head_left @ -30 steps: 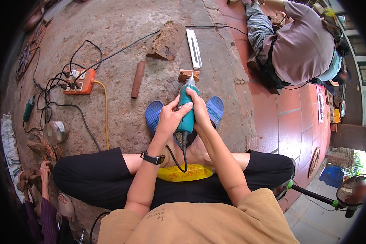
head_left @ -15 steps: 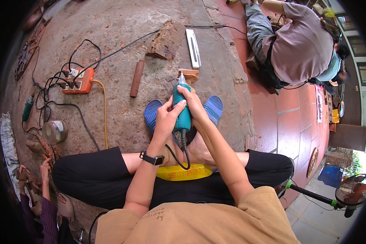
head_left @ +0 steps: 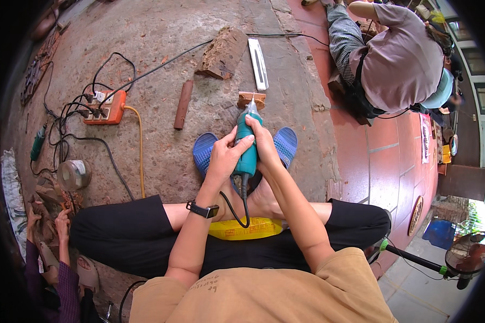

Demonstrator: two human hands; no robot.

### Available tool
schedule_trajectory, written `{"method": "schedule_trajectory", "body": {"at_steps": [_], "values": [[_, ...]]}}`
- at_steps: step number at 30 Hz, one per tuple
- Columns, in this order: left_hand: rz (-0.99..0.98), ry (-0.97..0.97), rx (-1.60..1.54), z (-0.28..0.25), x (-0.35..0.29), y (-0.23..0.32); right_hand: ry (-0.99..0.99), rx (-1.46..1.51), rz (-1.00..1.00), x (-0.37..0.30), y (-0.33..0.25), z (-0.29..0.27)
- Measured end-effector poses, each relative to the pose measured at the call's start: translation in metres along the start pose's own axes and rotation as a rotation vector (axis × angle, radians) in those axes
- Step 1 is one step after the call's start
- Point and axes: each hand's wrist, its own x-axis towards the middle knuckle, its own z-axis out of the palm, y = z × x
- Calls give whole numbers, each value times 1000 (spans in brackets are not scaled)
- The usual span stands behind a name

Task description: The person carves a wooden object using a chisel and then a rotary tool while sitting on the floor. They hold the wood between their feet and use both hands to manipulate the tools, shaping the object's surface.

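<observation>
1. both hands are wrapped around the teal rotary tool (head_left: pixel 246 161): the left hand (head_left: pixel 224 153) clasps its left side with the thumb laid over the top, and the right hand (head_left: pixel 264 144) clasps its right side, nearer the tip. the fingers beneath are hidden. a grip from two sides probably steadies it.
2. well left of the rotary tool, a second teal tool (head_left: pixel 37 142) lies on the ground.
3. closer, yet still well to its left, sits an orange power strip (head_left: pixel 113 117) crowded with plugs, perhaps set aside so the cords stay clear of the legs.
4. ahead and to its left lies a reddish bar (head_left: pixel 184 105), with a rough block (head_left: pixel 221 54) farther out.
5. the rotary tool itself is between two blue sandals (head_left: pixel 203 152), pointing away from the body, likely to keep the bit off the legs; its black cord (head_left: pixel 247 210) loops loosely behind, seemingly for slack.
6. at its tip is a small wooden piece (head_left: pixel 244 100); i cannot tell whether they touch or what supports the piece.
7. beyond the tip, slightly right, lies a white slotted strip (head_left: pixel 254 63).
8. far to its right, a co-worker (head_left: pixel 399 70) bends over.
</observation>
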Motion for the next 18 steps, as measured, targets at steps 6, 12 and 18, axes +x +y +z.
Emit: {"method": "schedule_trajectory", "body": {"at_steps": [6,12,18], "values": [[-38,29,-38,1,-2,-2,-39,-92,27,6,-1,-1],[-43,61,-43,4,-8,1,-109,-113,13,7,-2,0],[-25,-3,34,2,-5,5,-45,-18,-19,7,6,-8]]}}
